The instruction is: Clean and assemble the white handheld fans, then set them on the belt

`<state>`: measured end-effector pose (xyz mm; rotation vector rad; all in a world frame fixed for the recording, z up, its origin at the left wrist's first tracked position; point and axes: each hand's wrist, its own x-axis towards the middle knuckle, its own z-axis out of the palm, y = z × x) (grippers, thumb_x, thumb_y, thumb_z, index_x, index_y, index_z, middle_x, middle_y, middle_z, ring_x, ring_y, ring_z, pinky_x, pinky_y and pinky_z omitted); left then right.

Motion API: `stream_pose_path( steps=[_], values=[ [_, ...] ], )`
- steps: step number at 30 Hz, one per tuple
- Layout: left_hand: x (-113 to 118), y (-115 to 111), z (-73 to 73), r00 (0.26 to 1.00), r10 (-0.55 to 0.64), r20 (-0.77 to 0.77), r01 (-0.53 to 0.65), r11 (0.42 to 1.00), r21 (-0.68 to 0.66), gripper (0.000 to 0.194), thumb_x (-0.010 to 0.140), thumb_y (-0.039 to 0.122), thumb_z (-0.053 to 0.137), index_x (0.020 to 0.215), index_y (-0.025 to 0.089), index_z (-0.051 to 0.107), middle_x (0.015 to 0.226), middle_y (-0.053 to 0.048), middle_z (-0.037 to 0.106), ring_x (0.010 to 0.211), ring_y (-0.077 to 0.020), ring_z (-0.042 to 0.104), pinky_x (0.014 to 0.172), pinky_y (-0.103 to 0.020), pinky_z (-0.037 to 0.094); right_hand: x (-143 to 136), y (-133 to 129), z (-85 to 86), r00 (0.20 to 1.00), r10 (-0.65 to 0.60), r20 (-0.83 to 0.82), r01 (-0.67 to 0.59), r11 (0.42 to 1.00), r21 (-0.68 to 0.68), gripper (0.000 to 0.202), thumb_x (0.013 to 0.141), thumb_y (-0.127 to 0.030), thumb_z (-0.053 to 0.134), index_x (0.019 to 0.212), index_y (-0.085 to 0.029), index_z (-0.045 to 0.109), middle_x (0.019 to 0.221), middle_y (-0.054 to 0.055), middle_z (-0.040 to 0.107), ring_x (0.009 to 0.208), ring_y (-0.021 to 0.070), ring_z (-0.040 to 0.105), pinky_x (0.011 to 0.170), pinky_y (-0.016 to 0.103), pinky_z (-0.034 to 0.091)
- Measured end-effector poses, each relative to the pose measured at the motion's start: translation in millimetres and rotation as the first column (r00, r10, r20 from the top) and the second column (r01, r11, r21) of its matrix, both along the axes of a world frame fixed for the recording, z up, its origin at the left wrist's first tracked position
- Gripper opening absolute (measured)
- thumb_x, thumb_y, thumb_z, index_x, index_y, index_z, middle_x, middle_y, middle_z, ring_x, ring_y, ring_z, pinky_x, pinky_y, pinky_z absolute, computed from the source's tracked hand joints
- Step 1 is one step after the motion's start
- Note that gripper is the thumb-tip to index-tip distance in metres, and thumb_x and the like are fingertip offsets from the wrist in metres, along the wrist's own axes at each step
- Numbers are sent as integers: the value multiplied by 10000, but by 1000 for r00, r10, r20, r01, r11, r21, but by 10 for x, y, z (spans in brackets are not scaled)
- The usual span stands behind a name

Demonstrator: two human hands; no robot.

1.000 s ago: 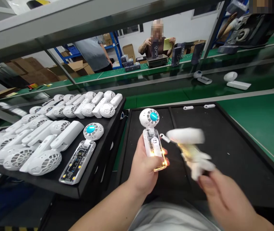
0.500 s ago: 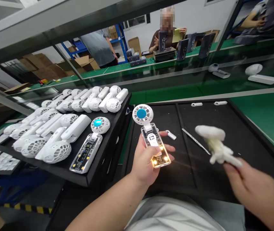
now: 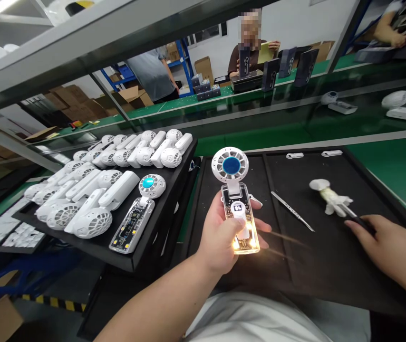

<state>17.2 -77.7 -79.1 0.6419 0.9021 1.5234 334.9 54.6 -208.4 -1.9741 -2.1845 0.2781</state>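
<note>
The green bench (image 3: pixel 395 166) runs across the view, under a grey metal frame (image 3: pixel 82 52). In front of you, a black tray (image 3: pixel 317 266) with a raised divider covers much of the work area. To its left stands a black board (image 3: pixel 99 254) carrying rows of white fans (image 3: pixel 92 222); a fan with a clear handle (image 3: pixel 133 225) lies at its near right corner, its circuit board showing and its round hub bright blue. Across the bench, a person (image 3: pixel 236 59) sits behind dark upright boxes (image 3: pixel 304 68), holding a yellow sheet (image 3: pixel 267 51).

Your left hand (image 3: pixel 219 237) is closed around the clear handle of the lit fan (image 3: pixel 240 209), thumb on its front, and holds it head up above the left part of the tray. Its head is tilted towards you, and warm lights glow at the bottom of the handle. Your right hand (image 3: pixel 377 237) grips the dark handle of a white-wrapped stick (image 3: pixel 331 197) over the tray's right part.

The tweezers (image 3: pixel 292 211) lie slanted on the tray between your hands. Two small white clips (image 3: pixel 294 155) lie near its far edge, and another small white piece (image 3: pixel 256 201) shows partly behind the lit fan.
</note>
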Motion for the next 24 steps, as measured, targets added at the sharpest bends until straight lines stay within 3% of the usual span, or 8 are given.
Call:
stream_pose_path(
  steps=[3, 5, 9, 12, 14, 18, 21, 24],
  values=[
    [28, 56, 3, 1000, 27, -14, -27, 999, -37, 347, 713, 185, 661, 1029, 186, 518, 1000, -51, 678, 703, -226, 724, 483, -295, 584, -113, 30, 207, 999, 23, -29, -30, 965, -261, 269, 884, -549, 566, 808, -292, 551, 704, 122, 708, 654, 320, 685, 614, 410, 449],
    [46, 120, 0, 999, 48, -18, -49, 996, -77, 359, 697, 181, 653, 1031, 184, 524, 979, -52, 684, 680, -219, 716, 475, -295, 579, -134, 125, 290, 998, 40, -57, -56, 950, -307, 326, 890, -588, 550, 891, -266, 602, 777, 120, 729, 724, 314, 703, 669, 406, 483],
    [88, 327, -23, 996, 86, -18, -88, 979, -183, 353, 682, 186, 668, 1009, 176, 534, 932, -57, 692, 641, -220, 702, 456, -302, 567, -161, 494, 355, 999, 44, -22, -48, 974, -222, 469, 946, -553, 508, 1158, -156, 640, 1132, 169, 717, 984, 297, 699, 834, 394, 522],
    [130, 523, -76, 987, 159, -26, -159, 938, -309, 323, 710, 132, 625, 1023, 162, 553, 921, -74, 703, 625, -214, 697, 455, -291, 551, -272, 830, 392, 997, 79, 3, -78, 991, -110, 452, 977, -458, 539, 1272, -122, 608, 1337, 169, 621, 1239, 287, 582, 1050, 417, 440],
    [145, 670, -139, 974, 221, -49, -223, 892, -394, 283, 750, 101, 562, 1030, 146, 570, 933, -93, 707, 613, -206, 694, 455, -291, 544, -379, 1064, 403, 996, 89, 32, -87, 994, -68, 420, 958, -427, 620, 1284, -162, 603, 1353, 128, 600, 1239, 275, 566, 1069, 506, 431],
    [105, 1079, -229, 950, 271, -153, -311, 853, -419, 248, 798, 65, 502, 1022, 129, 585, 947, -113, 699, 615, -204, 695, 482, -314, 553, -579, 1507, 399, 993, 95, 65, -96, 995, 17, 436, 956, -406, 643, 1327, -185, 579, 1388, 119, 558, 1228, 285, 563, 1030, 534, 477],
    [22, 1509, -97, 937, 295, -186, -344, 869, -355, 191, 836, 82, 491, 996, 121, 588, 909, -118, 680, 641, -196, 695, 561, -333, 580, -690, 1729, 424, 990, 108, 88, -115, 991, 74, 435, 962, -385, 638, 1341, -183, 568, 1402, 125, 544, 1219, 283, 569, 1013, 522, 496],
    [-87, 1844, 220, 911, 353, -214, -396, 893, -213, 250, 912, 180, 483, 1143, 163, 578, 1075, -140, 681, 946, -252, 725, 806, -413, 600, -757, 1875, 460, 984, 121, 129, -132, 988, 75, 406, 962, -381, 642, 1304, -170, 588, 1340, 122, 582, 1158, 263, 603, 971, 489, 527]
  ],
)
